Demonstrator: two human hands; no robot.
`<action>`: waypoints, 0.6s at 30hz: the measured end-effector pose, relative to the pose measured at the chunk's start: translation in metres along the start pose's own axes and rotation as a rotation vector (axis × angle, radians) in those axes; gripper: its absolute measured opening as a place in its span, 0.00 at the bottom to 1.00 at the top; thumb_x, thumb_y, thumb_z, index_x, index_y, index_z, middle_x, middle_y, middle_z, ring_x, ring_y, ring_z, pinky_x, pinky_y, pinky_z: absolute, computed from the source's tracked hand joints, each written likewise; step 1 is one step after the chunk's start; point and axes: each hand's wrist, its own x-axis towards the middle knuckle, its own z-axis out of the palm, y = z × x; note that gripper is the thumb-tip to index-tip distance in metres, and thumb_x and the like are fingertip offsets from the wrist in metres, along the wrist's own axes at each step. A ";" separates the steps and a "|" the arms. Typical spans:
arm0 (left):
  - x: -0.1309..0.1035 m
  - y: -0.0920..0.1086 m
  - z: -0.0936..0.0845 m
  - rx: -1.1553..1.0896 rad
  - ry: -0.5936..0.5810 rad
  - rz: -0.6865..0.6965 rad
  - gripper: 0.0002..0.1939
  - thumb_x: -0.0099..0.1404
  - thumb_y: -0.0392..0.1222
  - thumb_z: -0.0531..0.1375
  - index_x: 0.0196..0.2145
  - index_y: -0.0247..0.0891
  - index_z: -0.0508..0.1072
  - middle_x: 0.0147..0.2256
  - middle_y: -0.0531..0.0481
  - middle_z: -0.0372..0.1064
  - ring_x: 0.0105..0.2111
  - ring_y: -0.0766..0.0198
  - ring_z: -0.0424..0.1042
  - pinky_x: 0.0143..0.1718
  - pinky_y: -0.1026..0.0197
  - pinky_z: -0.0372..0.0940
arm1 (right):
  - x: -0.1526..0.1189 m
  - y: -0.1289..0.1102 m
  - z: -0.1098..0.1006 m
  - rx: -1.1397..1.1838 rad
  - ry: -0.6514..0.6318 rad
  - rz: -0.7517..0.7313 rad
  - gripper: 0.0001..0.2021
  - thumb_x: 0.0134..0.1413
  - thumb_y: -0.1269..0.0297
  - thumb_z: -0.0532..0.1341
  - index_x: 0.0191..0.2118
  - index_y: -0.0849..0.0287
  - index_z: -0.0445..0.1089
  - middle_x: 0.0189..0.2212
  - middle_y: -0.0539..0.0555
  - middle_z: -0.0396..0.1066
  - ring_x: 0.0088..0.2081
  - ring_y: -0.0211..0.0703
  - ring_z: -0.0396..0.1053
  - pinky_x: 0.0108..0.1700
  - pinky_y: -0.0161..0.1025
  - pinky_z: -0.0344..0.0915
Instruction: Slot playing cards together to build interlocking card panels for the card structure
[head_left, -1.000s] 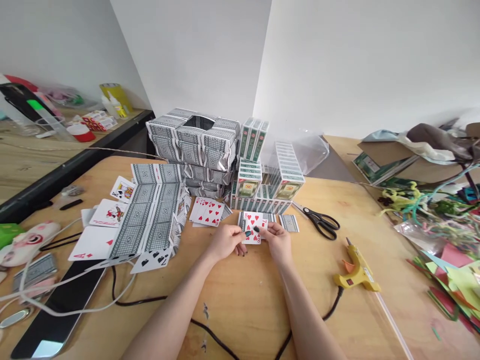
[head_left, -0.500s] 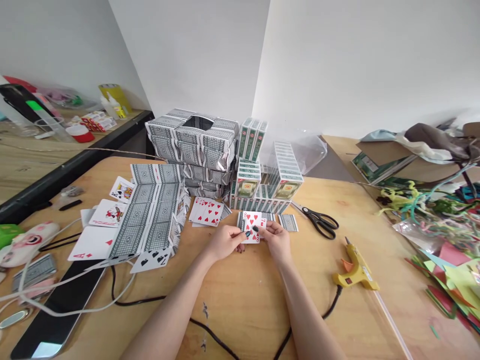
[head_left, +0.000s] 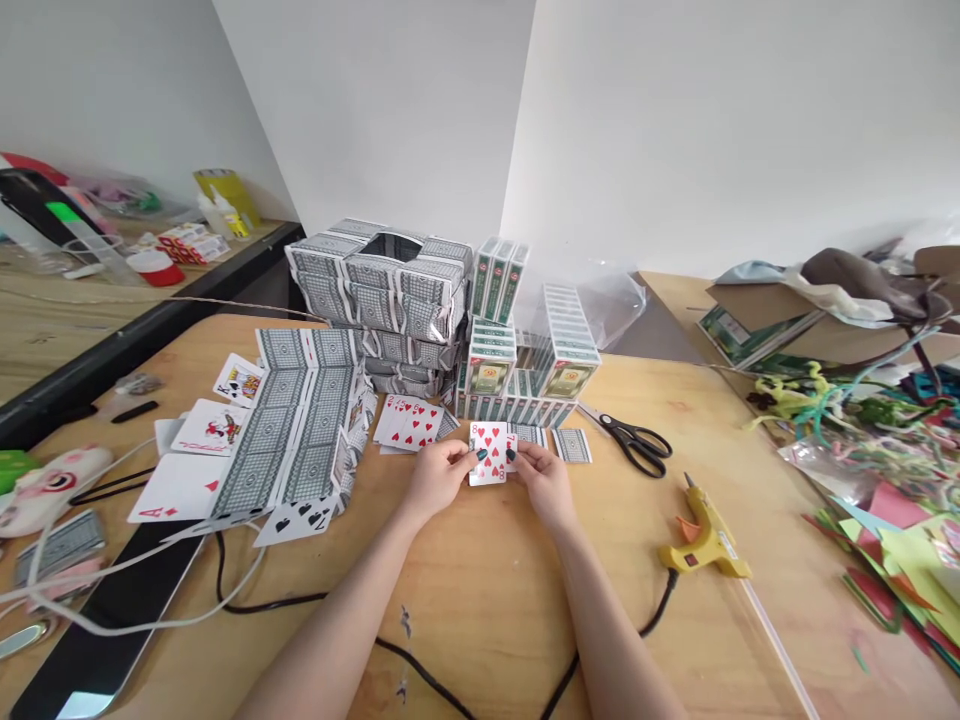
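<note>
Toward the bench's [head_left: 465, 590] far edge, your left hand [head_left: 435, 481] pinches the eight of hearts [head_left: 490, 468], long axis away from you, your right hand [head_left: 550, 486] the seven [head_left: 512, 440] under it.

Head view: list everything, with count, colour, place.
Held heart playing cards: at least 2, red-white, front centre
Loose playing cards: many, mixed, mostly left
Folded card panel: 1, grey-white, left
Card-covered boxes: stacked, grey-white, rear
Boxed card packs: many, green, beside boxes
Metal-bladed scissors: 1, black-handled, right
Plastic glue gun: 1, yellow, right
Flat glossy slab: 1, black, lower left
Cables: count unclear, black/white, front and left
Paper scraps: many, multicoloured, far right
Cardboard box: 1, brown, rear right
Small clutter: uncountable, mixed, edges
Wooden table: 1, tan, underneath
Hands: 2, left, right, on held cards
</note>
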 end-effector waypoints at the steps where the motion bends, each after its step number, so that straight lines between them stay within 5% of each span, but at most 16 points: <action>1: 0.000 -0.001 0.000 0.001 0.012 -0.006 0.15 0.55 0.48 0.54 0.17 0.35 0.64 0.17 0.54 0.61 0.21 0.69 0.60 0.23 0.67 0.53 | 0.000 -0.001 0.000 -0.003 -0.016 0.002 0.16 0.37 0.55 0.64 0.34 0.60 0.70 0.31 0.54 0.75 0.32 0.47 0.72 0.32 0.40 0.69; 11: 0.001 -0.004 -0.005 0.052 -0.014 0.015 0.16 0.55 0.47 0.53 0.16 0.34 0.63 0.16 0.55 0.59 0.20 0.69 0.57 0.22 0.67 0.51 | -0.002 0.001 0.003 -0.061 0.000 -0.029 0.17 0.37 0.54 0.63 0.34 0.60 0.70 0.30 0.55 0.74 0.32 0.49 0.72 0.33 0.42 0.69; 18: -0.001 0.000 0.001 0.172 0.047 0.103 0.16 0.56 0.44 0.52 0.14 0.35 0.57 0.15 0.56 0.49 0.19 0.70 0.51 0.21 0.67 0.46 | -0.004 0.011 0.005 -0.316 0.132 -0.145 0.13 0.43 0.57 0.59 0.34 0.59 0.69 0.30 0.56 0.74 0.32 0.47 0.72 0.36 0.41 0.67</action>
